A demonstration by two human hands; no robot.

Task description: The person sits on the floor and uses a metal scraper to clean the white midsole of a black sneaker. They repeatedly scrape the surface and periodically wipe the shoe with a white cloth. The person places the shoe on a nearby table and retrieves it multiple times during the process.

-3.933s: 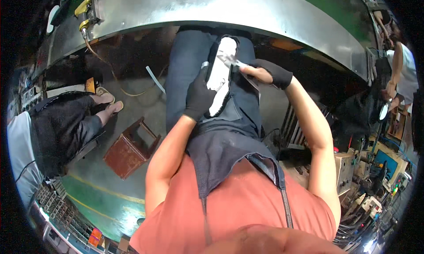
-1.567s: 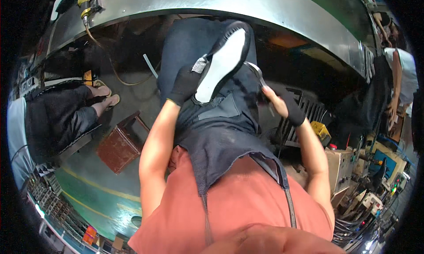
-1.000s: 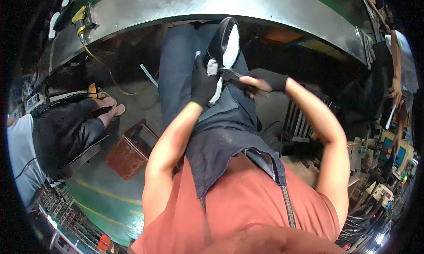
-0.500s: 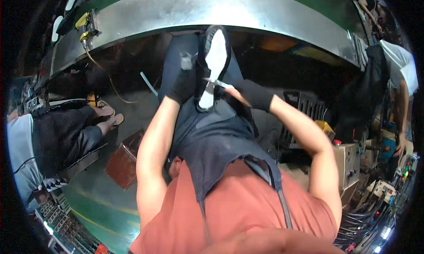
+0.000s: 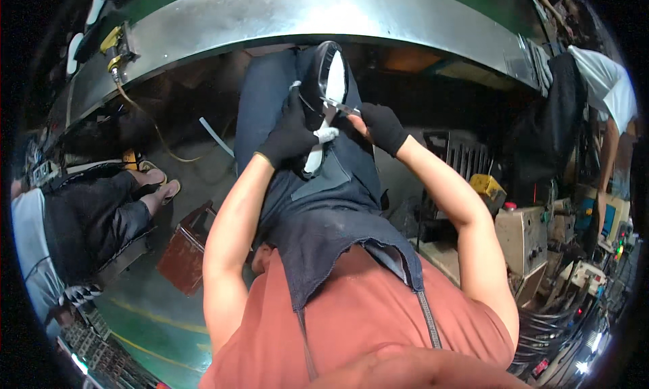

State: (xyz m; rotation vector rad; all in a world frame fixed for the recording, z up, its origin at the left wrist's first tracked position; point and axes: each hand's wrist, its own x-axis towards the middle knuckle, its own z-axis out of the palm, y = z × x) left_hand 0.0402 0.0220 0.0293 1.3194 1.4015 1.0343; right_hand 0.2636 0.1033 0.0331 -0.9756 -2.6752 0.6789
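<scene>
A black shoe (image 5: 314, 84) rests on my lap with its white underside (image 5: 336, 78) turned up and its toe pointing away from me. My left hand (image 5: 292, 135), in a black glove with whitish fingertips, is wrapped around the shoe's narrow middle. From the right, my black-gloved right hand (image 5: 380, 126) grips a small metal hand tool with two thin jaws (image 5: 341, 107), resembling pincers or scissors. The tool's tip is at the shoe's underside, just ahead of my left fingers. Whether the jaws are closed on anything is too small to tell.
A shiny metal bench (image 5: 270, 13) curves across in front of my knees. A yellow tool with a hose (image 5: 111, 51) sits at its left end. A brown stool (image 5: 184, 250) stands left, beside a seated person (image 5: 88, 233). Machine boxes (image 5: 520, 240) and another person (image 5: 602, 84) are on the right.
My left hand has shifted from the shoe's side to across its underside. The shoe has tilted, and the tool in my right hand has moved slightly toward the toe.
</scene>
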